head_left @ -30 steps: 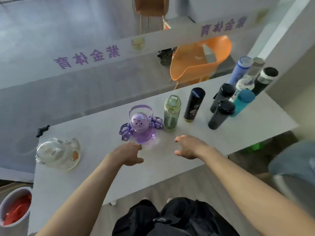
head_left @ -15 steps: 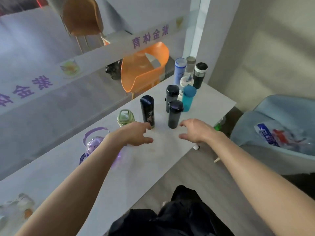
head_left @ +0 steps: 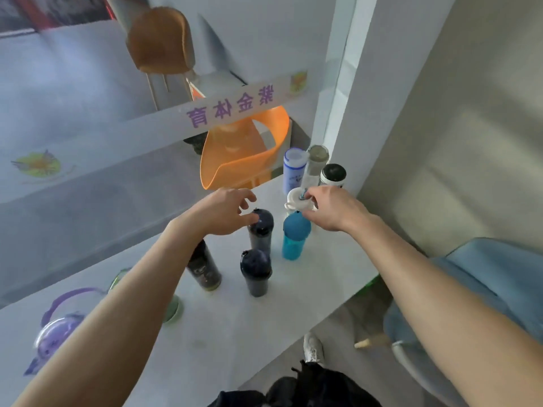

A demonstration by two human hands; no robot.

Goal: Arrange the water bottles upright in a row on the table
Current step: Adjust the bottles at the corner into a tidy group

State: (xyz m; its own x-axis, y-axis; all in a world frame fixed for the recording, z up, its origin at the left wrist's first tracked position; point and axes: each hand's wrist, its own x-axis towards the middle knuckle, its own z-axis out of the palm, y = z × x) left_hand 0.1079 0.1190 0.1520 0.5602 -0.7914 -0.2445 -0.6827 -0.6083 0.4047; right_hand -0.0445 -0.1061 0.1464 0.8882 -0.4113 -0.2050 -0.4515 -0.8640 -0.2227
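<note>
Several bottles stand upright on the grey table (head_left: pixel 223 333). My right hand (head_left: pixel 332 210) grips the white lid of a white-capped bottle (head_left: pixel 296 199), just behind a teal bottle (head_left: pixel 295 239). My left hand (head_left: pixel 226 211) hovers with fingers apart, touching the cap of a black bottle (head_left: pixel 260 230). Another black bottle (head_left: pixel 256 273) stands nearer me, and a dark flask (head_left: pixel 204 267) is partly hidden under my left forearm. Behind stand a blue-and-white bottle (head_left: pixel 292 168), a clear grey bottle (head_left: pixel 316 163) and a black-lidded bottle (head_left: pixel 332 174). A purple jug (head_left: pixel 58 327) and a green bottle (head_left: pixel 173 308) sit left.
An orange chair (head_left: pixel 241 154) stands beyond the table's far edge, behind a glass partition with purple lettering. A wall corner rises right behind the far bottles. A blue-grey chair (head_left: pixel 476 292) sits at the right, past the table's near edge.
Both hands have reached forward to the far cluster of bottles. My right hand has closed on the white-capped bottle's lid and my left hand has come onto a black bottle's cap. The view swung right.
</note>
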